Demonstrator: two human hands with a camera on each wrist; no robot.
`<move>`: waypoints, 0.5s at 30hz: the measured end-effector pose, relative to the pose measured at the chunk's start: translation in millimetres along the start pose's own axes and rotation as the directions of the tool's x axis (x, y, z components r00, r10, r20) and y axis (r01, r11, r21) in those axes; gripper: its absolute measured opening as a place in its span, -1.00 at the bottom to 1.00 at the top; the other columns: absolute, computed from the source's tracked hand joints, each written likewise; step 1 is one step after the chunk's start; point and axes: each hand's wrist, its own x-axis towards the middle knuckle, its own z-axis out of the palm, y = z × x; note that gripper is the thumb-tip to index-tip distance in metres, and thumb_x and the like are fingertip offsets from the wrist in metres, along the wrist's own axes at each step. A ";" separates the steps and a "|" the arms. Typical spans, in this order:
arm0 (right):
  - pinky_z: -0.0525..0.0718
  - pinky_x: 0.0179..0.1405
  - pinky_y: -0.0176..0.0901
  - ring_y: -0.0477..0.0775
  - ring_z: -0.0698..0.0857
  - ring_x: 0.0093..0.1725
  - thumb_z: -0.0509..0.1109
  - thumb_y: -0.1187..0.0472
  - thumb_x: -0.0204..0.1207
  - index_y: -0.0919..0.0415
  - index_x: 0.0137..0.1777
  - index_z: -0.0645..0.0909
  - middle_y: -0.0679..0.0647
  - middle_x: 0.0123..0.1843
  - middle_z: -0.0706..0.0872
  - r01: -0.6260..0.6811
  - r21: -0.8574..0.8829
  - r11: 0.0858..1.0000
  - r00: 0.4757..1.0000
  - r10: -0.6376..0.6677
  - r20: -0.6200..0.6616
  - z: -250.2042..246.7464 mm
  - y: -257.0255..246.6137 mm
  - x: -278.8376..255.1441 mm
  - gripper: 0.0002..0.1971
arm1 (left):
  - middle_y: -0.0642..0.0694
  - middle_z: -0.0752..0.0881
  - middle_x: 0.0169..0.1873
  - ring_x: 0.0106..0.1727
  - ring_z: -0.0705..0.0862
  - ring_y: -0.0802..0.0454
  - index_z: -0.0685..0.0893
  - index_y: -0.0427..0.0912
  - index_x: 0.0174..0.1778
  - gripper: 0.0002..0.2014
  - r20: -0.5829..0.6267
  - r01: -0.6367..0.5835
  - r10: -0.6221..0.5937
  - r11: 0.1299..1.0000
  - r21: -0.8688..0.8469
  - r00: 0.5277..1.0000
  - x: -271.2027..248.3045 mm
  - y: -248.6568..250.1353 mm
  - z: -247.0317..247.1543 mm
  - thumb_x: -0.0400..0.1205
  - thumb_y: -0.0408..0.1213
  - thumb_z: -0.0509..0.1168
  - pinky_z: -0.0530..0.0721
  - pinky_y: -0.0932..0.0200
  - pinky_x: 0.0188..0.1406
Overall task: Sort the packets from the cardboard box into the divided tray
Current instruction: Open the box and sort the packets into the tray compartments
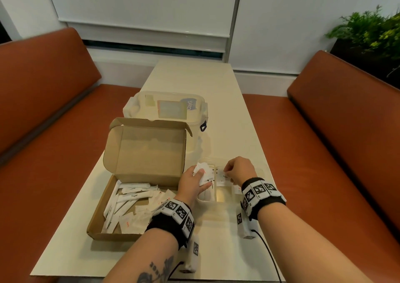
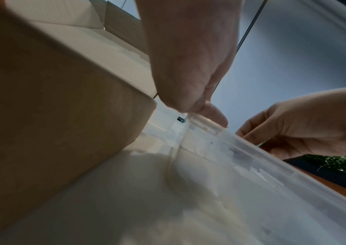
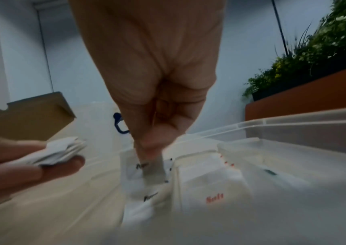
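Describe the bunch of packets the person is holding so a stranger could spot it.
Find the open cardboard box on the cream table. Just right of it, over the clear divided tray, the left hand grips a small white stack of packets, unlike the loose ones lying in the box.

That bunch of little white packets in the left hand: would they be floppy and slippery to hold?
Probably light and a bit floppy: the packets look like thin paper, fanned unevenly between the left hand fingers. Likely to slide apart, since their edges already splay. Not fragile, seemingly.
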 end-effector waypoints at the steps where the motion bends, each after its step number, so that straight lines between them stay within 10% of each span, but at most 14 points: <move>1: 0.74 0.05 -0.01 0.15 0.72 -0.16 0.30 0.44 0.49 0.28 -0.10 0.77 0.21 -0.06 0.80 -0.001 -0.031 1.000 1.000 0.002 0.022 2.4 -1.3 0.4 -0.80 | -0.25 0.56 0.28 0.18 0.64 -0.13 0.44 -0.32 0.44 -0.61 -0.010 0.000 0.001 1.000 0.026 1.000 1.3 0.2 -0.2 0.68 -0.37 0.25 0.76 0.06 -0.01; 4: 0.70 0.12 -0.07 0.22 0.75 0.03 0.32 0.43 0.51 0.28 -0.01 0.77 0.23 0.03 0.79 -0.004 -0.120 0.993 0.998 0.012 0.063 8.2 -3.6 1.0 -0.79 | -0.32 0.52 0.34 0.36 0.56 -0.24 0.40 -0.36 0.47 -0.55 -0.025 0.006 -0.004 0.997 0.083 1.000 4.6 0.6 0.2 0.66 -0.40 0.26 0.63 -0.16 0.28; 15: 0.63 0.12 -0.17 0.20 0.71 0.13 0.33 0.38 0.54 0.29 0.10 0.75 0.22 0.13 0.75 0.003 -0.225 0.974 0.995 0.019 0.094 14.2 -6.2 6.8 -0.78 | -0.29 0.52 0.26 0.28 0.60 -0.23 0.41 -0.31 0.47 -0.62 -0.010 0.041 -0.041 0.999 -0.012 0.999 -1.2 3.5 2.6 0.71 -0.40 0.18 0.79 0.21 -0.25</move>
